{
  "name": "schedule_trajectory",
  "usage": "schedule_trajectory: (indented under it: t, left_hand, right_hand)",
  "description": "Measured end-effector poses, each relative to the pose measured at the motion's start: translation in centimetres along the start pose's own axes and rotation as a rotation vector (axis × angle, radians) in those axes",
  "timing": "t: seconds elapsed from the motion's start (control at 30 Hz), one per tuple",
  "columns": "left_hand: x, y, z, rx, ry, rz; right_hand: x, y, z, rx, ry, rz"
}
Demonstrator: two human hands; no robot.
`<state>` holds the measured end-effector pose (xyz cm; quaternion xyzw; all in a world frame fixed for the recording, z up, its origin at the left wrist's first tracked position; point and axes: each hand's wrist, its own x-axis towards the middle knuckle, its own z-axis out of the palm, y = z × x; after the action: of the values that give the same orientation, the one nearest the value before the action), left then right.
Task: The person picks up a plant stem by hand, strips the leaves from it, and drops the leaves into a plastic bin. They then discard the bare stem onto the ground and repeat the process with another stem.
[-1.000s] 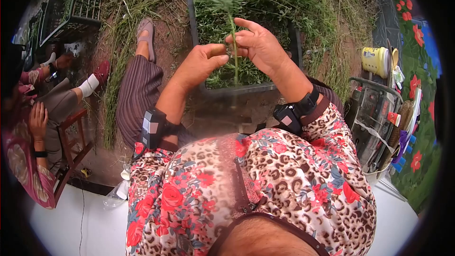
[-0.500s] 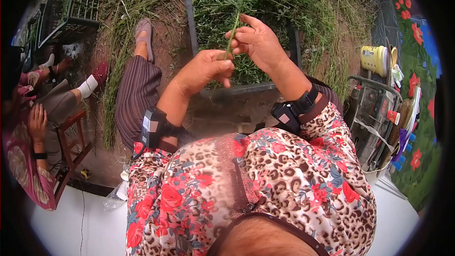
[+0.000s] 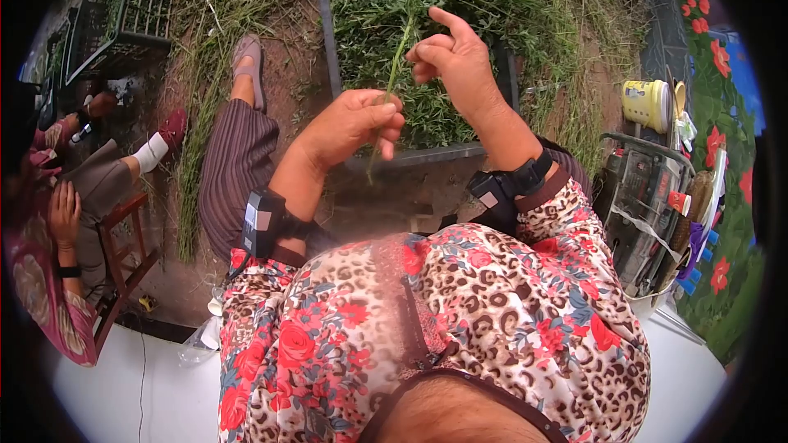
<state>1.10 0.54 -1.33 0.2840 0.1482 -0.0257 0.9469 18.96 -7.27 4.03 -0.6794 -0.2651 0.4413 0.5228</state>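
A green plant stem (image 3: 400, 51) with a leafy top stands up from my left hand (image 3: 358, 125), pinched between thumb and fingers. Its lower end hangs below that hand. To the right of the stem is my right hand (image 3: 461, 61), its index finger stretched out and the other fingers curled. Whether anything lies between the thumb and curled fingers cannot be made out. Both hands are over the near part of a dark crate (image 3: 419, 156) filled with leafy green cuttings (image 3: 369, 45).
Stalks (image 3: 201, 107) lie along the floor at left, and more (image 3: 587, 41) at right. A co-worker's hand (image 3: 64, 213) rests at far left, below a black crate (image 3: 123, 33). A yellow bucket (image 3: 647, 105) and a clear bin (image 3: 644, 205) stand at right.
My right hand has moved slightly up and right, away from the stem, with its index finger extended. My left hand still holds the stem. The co-worker's other hand has shifted.
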Motion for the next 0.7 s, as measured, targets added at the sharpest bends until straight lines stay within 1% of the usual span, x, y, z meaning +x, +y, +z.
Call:
schedule_trajectory:
  t: [0.03, 0.13, 0.23, 0.33, 0.43, 0.53, 0.63, 0.7]
  left_hand:
    - [0.0, 0.0, 0.0, 0.008, 0.005, -0.004]
    - [-0.1, 0.2, 0.1, 0.030, 0.018, -0.011]
    - [-0.1, 0.2, 0.2, 0.055, 0.024, -0.020]
    - [0.1, -0.2, 0.0, 0.117, 0.024, -0.047]
    - [0.1, -0.2, 0.1, 0.176, 0.021, -0.063]
    - [0.0, 0.0, 0.3, 0.169, 0.021, -0.056]
    - [0.0, 0.0, 0.1, 0.157, 0.018, -0.051]
    - [0.1, -0.1, -0.1, 0.160, 0.019, -0.049]
  right_hand:
    - [0.2, 0.2, -0.2, 0.045, 0.024, 0.000]
    - [0.0, 0.0, 0.1, 0.172, -0.035, 0.018]
    - [-0.3, -0.2, 0.5, 0.197, -0.093, 0.034]
    - [-0.4, -0.3, 0.8, 0.175, -0.112, -0.004]
    - [-0.5, -0.4, 0.6, 0.070, -0.072, -0.034]
    - [-0.7, -1.3, 0.5, -0.153, -0.046, -0.093]
    - [-0.7, -1.4, 0.4, -0.407, -0.017, -0.253]
    - [-0.4, -0.8, 0.3, -0.556, 0.014, -0.456]
